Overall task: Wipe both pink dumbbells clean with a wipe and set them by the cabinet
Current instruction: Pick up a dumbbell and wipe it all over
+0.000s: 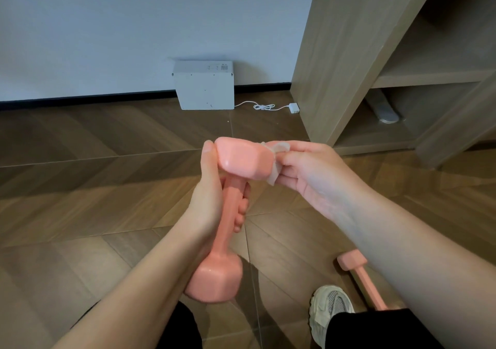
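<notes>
One dumbbell [241,160] is held upright in front of the cabinet [335,66], with the left hand [206,201] curled round its handle. Its glossy coat looks slick and its heads heavy, so the handle seems the sound grip. The right hand [308,171] pinches the thin, limp wipe [276,166] against the upper head. The second dumbbell [362,276] lies on the floor, well short of the cabinet.

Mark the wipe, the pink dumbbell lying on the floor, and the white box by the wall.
Thin whitish wipe [274,174]: head view, lower fold.
Pink dumbbell on the wooden floor [352,260]: head view, far end block.
White rectangular box by the wall [205,90]: head view, front face.
</notes>
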A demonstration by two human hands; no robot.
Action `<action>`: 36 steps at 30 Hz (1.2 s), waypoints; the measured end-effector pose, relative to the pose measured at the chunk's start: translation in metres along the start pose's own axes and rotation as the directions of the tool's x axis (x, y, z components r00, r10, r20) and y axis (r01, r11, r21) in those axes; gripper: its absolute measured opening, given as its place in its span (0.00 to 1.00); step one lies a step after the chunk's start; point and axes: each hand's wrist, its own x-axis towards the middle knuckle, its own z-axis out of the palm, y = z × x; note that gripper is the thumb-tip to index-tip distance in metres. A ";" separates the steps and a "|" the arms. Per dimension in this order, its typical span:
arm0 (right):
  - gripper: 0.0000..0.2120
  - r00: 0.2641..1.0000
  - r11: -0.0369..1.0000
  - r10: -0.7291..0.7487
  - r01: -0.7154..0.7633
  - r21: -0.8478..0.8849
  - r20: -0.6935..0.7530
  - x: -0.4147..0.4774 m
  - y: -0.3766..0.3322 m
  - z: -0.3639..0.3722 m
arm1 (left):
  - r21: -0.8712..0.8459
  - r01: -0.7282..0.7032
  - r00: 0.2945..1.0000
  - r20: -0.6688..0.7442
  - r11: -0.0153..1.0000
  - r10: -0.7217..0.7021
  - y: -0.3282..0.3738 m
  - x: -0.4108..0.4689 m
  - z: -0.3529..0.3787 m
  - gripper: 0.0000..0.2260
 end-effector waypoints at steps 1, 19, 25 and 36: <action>0.11 1.000 1.000 0.002 -0.002 -0.012 0.010 -0.001 -0.001 0.000 | 0.057 -0.018 1.000 -0.012 0.998 0.019 0.000 0.002 -0.002 0.40; 0.08 0.979 0.951 0.197 -0.204 -0.235 -0.051 0.010 0.024 -0.010 | 0.829 -0.366 0.786 0.031 0.424 0.618 0.000 0.026 -0.012 0.12; 0.10 0.944 0.955 0.263 -0.226 0.191 -0.199 0.006 0.013 -0.013 | 0.496 -0.217 0.963 -0.033 0.840 0.268 -0.008 0.010 -0.013 0.20; 0.23 0.965 0.951 0.174 -0.217 0.222 0.195 -0.014 0.026 0.026 | -0.782 -0.304 0.948 -0.196 0.544 0.249 0.026 0.024 -0.015 0.17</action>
